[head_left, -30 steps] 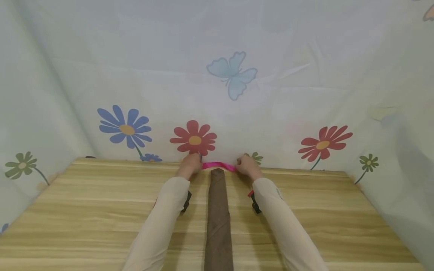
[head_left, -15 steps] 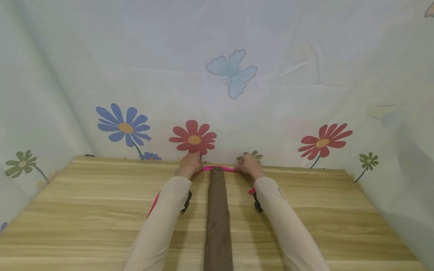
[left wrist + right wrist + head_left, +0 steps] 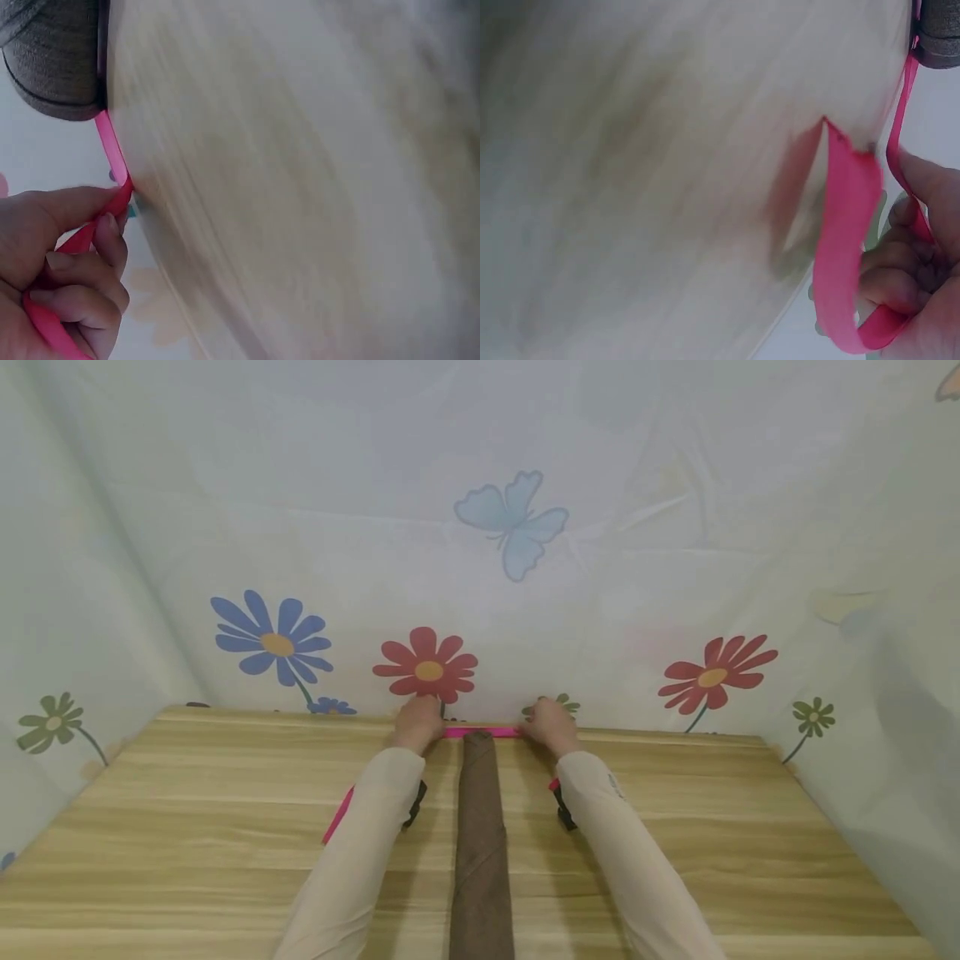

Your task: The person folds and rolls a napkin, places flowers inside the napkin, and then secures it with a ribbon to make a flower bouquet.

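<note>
A brown rolled-up cloth (image 3: 481, 852) lies lengthwise on the table, its far end near the back edge. A pink ribbon (image 3: 454, 732) runs crosswise at that end; in the left wrist view the ribbon (image 3: 112, 146) passes between roll and tabletop. My left hand (image 3: 418, 724) pinches it left of the roll, with more ribbon running through the curled fingers. On the right side my right hand (image 3: 552, 727) holds the ribbon between thumb and fingers. From that hand a loose ribbon end (image 3: 844, 225) loops out over the table in the right wrist view.
The wood-grain table (image 3: 225, 827) ends at a pale curtain (image 3: 360, 552) printed with flowers and a butterfly. A further pink strip (image 3: 339, 815) shows beside the left forearm. Black wrist devices (image 3: 414, 803) sit under both sleeves.
The ribbon, slightly arched a second ago, now lies straight and taut across the roll's end, a little lower. The right hand shifted slightly right, then back. The cloth roll stays almost in place.
</note>
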### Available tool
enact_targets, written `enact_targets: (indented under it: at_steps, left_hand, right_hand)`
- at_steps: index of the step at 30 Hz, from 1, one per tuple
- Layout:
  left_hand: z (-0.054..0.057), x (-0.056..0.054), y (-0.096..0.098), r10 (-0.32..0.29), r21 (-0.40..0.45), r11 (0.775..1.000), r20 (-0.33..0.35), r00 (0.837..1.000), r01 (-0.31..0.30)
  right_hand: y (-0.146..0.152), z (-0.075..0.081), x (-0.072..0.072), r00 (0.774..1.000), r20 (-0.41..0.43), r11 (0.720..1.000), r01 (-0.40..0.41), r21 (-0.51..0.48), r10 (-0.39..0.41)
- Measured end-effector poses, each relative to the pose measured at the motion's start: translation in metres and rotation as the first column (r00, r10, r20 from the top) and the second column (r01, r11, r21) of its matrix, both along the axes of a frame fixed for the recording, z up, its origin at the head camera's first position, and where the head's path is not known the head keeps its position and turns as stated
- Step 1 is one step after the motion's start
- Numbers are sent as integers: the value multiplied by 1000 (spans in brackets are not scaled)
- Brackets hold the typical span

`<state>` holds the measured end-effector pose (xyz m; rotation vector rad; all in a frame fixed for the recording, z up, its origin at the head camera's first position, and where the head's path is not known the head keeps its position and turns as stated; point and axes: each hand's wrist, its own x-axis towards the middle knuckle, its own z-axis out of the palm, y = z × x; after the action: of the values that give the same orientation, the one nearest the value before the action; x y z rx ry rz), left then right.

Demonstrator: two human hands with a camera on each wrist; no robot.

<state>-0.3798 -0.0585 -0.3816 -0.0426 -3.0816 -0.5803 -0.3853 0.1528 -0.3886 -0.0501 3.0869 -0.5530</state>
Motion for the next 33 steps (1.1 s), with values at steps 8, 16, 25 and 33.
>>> enact_targets:
  at_steps: [8,16,25,33]
  left_hand:
    - [5,3,-9,31,80,996,110,993,-40]
    - [7,14,-4,-83,86,994,172,982,68]
    - [4,19,-16,-242,90,970,250,937,227]
    - [10,39,-36,-367,168,929,307,878,330]
  right_hand:
    - [2,1,5,993,66,993,-89,-72,93]
    - [32,5,12,967,129,972,-208,-105,221]
    - [55,3,32,888,295,934,-313,-170,351]
    - [69,7,54,863,332,920,-318,-228,381]
